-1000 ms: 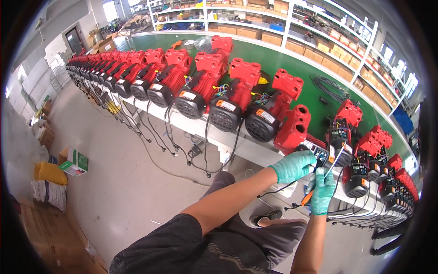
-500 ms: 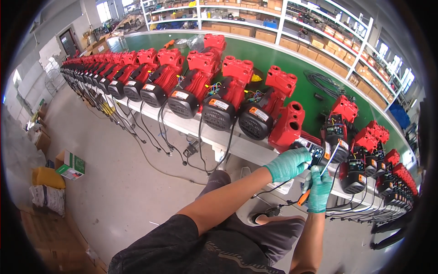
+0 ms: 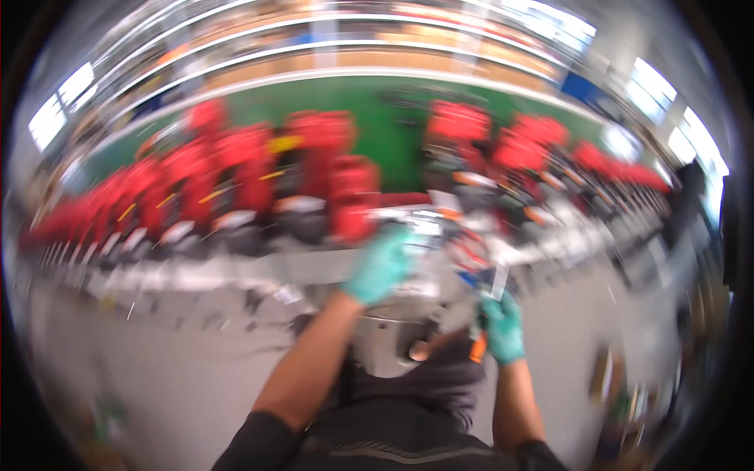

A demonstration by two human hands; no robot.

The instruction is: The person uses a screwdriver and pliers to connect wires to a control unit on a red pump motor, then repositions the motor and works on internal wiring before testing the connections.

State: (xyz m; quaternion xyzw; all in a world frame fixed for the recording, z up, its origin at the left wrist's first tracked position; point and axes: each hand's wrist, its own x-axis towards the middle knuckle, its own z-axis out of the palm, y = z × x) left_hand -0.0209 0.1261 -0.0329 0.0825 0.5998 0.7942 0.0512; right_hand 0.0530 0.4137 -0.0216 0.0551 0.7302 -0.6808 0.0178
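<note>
The view is smeared by motion. My left hand (image 3: 380, 267), in a green glove, reaches to the opened box (image 3: 424, 224) with pale electronics on the red pump (image 3: 351, 196) in front of me. Its fingers blur into the box, so their grip is unclear. Lower and to the right, my gloved right hand (image 3: 504, 328) is closed around a screwdriver (image 3: 477, 348) with an orange handle. The screwdriver's light shaft points up and stands apart from the pump.
Red and black pumps (image 3: 243, 161) line the white bench edge (image 3: 259, 269) on the left. More pumps (image 3: 522, 149) stand to the right. Behind runs a green bench top (image 3: 385, 141), with shelves of boxes (image 3: 393, 59) beyond. Blurred red loops (image 3: 469, 251) lie right of the box.
The view has swung to the right and blurred. My right hand has drawn back from the pump with the screwdriver, widening the gap between my hands. My left hand stays by the box.
</note>
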